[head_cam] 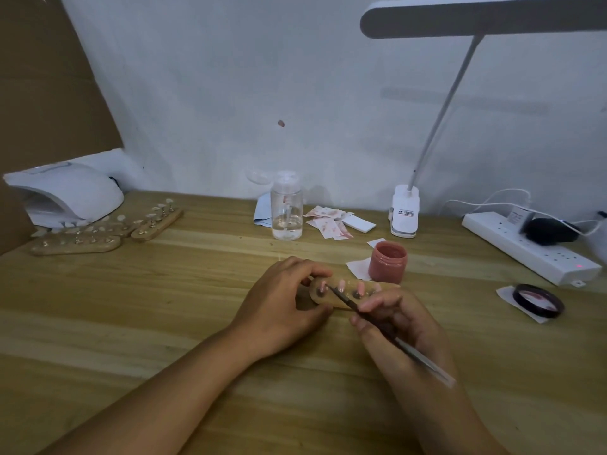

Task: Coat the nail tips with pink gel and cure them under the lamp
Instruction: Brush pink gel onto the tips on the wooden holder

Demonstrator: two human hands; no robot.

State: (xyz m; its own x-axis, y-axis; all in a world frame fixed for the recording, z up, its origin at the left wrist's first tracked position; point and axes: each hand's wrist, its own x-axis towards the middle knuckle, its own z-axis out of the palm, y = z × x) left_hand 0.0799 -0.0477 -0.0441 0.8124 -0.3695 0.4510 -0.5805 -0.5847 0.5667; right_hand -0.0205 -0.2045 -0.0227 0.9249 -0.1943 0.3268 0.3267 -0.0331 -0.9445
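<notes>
A wooden nail-tip holder (pixel 345 293) lies on the table at the centre, with several pink-coated tips standing on it. My left hand (pixel 282 303) grips its left end between thumb and fingers. My right hand (pixel 397 326) holds a thin brush (pixel 387 330) like a pen, and the brush tip touches the leftmost nail tip (pixel 323 285). An open jar of pink gel (pixel 387 261) stands just behind the holder. Its black lid (pixel 538 300) rests on a paper square to the right. The white curing lamp (pixel 65 195) sits at the far left.
Other wooden holders (pixel 108 231) with uncoated tips lie in front of the curing lamp. A clear pump bottle (pixel 286 206), stained paper wipes (pixel 331 221), a desk lamp base (pixel 404 210) and a white power strip (pixel 528 247) line the back of the table.
</notes>
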